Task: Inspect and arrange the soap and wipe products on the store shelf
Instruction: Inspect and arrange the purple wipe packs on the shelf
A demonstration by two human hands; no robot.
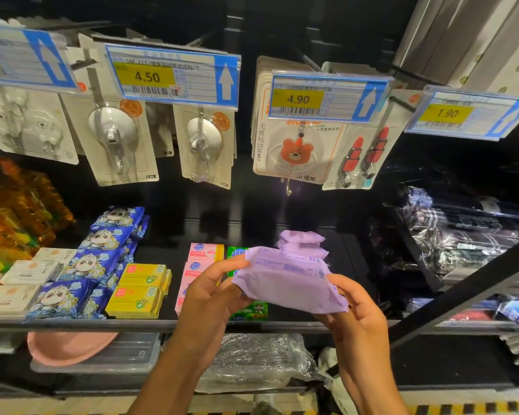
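Head view: my two hands hold a purple wipe pack (288,280) in front of the shelf (72,324).
Its long axis runs left to right, dipping toward the right. The printed back faces me, but the small print is too fine to read. It is a soft, slightly crumpled lilac pouch. My left hand (210,298) grips its left end and my right hand (354,310) pinches its right end. Two matching packs (303,242) lie on the shelf behind it. Price tags (147,77) above read 4.50, 4.90 and 1.90.
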